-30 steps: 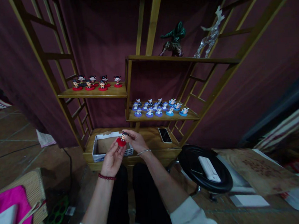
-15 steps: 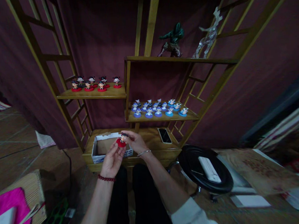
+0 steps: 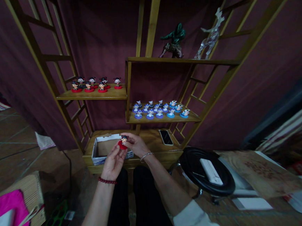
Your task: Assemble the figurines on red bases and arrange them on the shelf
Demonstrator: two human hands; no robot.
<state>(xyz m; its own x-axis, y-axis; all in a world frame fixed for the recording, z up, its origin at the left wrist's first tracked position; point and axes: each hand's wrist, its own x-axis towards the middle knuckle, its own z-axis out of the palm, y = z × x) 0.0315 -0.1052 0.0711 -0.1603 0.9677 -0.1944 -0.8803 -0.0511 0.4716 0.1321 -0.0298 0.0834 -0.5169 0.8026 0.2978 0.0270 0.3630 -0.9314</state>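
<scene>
Between my two hands is a small figurine [image 3: 124, 139] with black hair and a red round base, held above the right end of a white cardboard box [image 3: 94, 156]. My left hand [image 3: 114, 162] pinches the red base from the lower left. The fingers of my right hand [image 3: 135, 144] close on the figurine's body and head from the right. Several similar red-based figurines [image 3: 102, 86] stand upright on the left shelf [image 3: 92, 95]. On the lower right shelf [image 3: 164, 119] are several purple- and blue-based figurines [image 3: 159, 113].
A phone [image 3: 165, 137] lies on the bottom board to the right. Higher up stand a dark green statue [image 3: 175, 39] and a clear deer statue [image 3: 209, 38]. A black round stool [image 3: 191, 165] bearing a white box [image 3: 211, 171] is at my right. A pink cloth [image 3: 18, 200] lies at my left.
The figurine has turned slightly in my fingers, so its head stands more upright and faces me more. Both hands stay nearly in the same place.
</scene>
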